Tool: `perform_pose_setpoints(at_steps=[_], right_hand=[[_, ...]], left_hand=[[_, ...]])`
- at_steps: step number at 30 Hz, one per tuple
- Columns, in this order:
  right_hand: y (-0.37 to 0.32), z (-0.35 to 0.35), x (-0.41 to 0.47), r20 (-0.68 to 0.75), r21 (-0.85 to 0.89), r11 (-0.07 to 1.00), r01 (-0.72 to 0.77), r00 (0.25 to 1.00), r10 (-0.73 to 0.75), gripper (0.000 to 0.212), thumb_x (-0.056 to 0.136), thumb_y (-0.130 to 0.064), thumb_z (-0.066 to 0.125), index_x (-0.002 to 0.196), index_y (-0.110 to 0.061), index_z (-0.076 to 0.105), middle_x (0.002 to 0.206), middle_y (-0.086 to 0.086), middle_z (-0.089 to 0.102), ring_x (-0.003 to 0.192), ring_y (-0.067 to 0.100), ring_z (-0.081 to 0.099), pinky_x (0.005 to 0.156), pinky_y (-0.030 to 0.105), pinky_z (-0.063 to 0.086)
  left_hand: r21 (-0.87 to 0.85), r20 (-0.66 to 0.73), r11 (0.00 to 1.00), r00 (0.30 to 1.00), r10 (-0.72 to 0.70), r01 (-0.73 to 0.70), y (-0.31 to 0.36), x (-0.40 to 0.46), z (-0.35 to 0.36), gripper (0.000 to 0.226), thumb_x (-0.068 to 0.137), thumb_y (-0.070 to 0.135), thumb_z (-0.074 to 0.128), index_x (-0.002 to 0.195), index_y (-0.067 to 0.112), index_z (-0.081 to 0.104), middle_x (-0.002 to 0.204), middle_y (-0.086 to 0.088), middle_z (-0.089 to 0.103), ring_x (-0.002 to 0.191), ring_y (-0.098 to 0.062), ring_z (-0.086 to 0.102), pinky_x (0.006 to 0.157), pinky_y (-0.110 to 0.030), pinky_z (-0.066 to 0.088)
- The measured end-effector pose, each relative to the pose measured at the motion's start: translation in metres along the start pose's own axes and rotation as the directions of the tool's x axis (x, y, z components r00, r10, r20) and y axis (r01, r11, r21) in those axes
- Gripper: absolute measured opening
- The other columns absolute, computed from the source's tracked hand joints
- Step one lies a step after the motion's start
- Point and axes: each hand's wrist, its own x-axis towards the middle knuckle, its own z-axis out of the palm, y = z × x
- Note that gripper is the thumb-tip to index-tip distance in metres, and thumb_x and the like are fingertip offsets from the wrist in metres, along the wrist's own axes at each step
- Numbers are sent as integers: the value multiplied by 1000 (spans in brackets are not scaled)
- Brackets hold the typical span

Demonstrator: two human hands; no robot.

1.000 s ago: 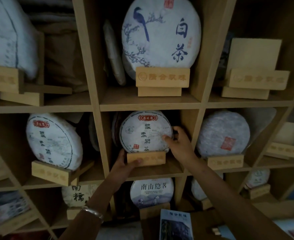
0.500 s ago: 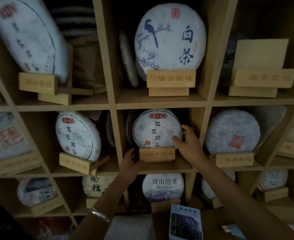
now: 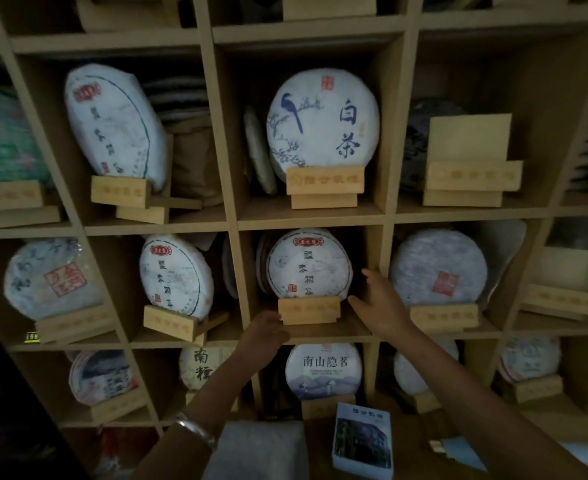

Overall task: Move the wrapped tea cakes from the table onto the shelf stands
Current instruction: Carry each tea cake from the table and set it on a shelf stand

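A round white wrapped tea cake (image 3: 308,265) with a red label stands upright on a wooden stand (image 3: 309,310) in the middle cubby of the shelf. My left hand (image 3: 264,332) is at the stand's lower left corner, fingers curled toward it. To the right of the cake my right hand (image 3: 377,301) hovers with fingers spread, apart from the wrapper. An empty wooden stand (image 3: 472,174) sits in the upper right cubby, and another empty stand (image 3: 562,296) is in the cubby at far right.
Wooden shelf dividers (image 3: 384,251) frame each cubby. Other wrapped cakes fill the neighbouring cubbies, such as the bird-print cake (image 3: 323,119) above and a plain one (image 3: 437,268) to the right. A blue booklet (image 3: 363,439) and a pale wrapped bundle (image 3: 258,448) lie on the table below.
My right hand has let go of the cake's right edge and drawn slightly away. The left hand has slipped lower at the stand's corner. The view has tilted upward and shifted.
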Motion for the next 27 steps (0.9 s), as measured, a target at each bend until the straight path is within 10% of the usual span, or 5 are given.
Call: perform_pose_setpoints(at_steps=[5, 10, 14, 20, 27], right_hand=[[7, -33, -15, 117, -56, 996, -66, 991, 72, 22, 91, -8, 64, 110, -1, 56, 108, 14, 61, 102, 30, 59, 83, 34, 47], [23, -90, -53, -21, -143, 987, -72, 997, 70, 36, 88, -3, 67, 122, 1, 55, 108, 7, 58, 98, 20, 56, 81, 21, 41], [31, -148, -94, -106, -217, 956, -198, 978, 179, 25, 90, 0, 61, 115, 5, 62, 116, 22, 65, 110, 36, 61, 95, 40, 47], [24, -222, -195, -367, -377, 776, -506, 851, 377, 39, 90, -9, 63, 124, 6, 53, 121, 26, 58, 111, 39, 56, 89, 41, 45], [-38, -271, -363, -693, -264, 449, -853, 492, 527, 53, 91, -24, 64, 137, -8, 45, 136, 14, 52, 121, 29, 53, 96, 33, 42]], left_hand=[[119, 203, 992, 979, 26, -50, 35, -16, 17, 22, 92, 8, 65, 108, 17, 54, 108, -10, 66, 89, -15, 60, 69, -18, 46], [184, 362, 961, 923, 128, -205, 64, -24, 69, 19, 92, 9, 64, 106, 19, 57, 100, 1, 63, 83, -5, 57, 65, -9, 46], [151, 553, 938, 813, 182, -313, 83, -34, 134, 26, 90, 5, 65, 115, 10, 57, 103, -3, 63, 95, -13, 59, 85, -25, 50], [29, 803, 895, 544, 243, -444, 103, -77, 231, 18, 91, 6, 61, 107, 14, 58, 93, 2, 62, 89, -12, 61, 71, -16, 48], [-130, 967, 858, 126, 220, -497, 116, -216, 311, 18, 94, 8, 62, 105, 20, 55, 99, -4, 60, 86, -17, 58, 71, -23, 48]])
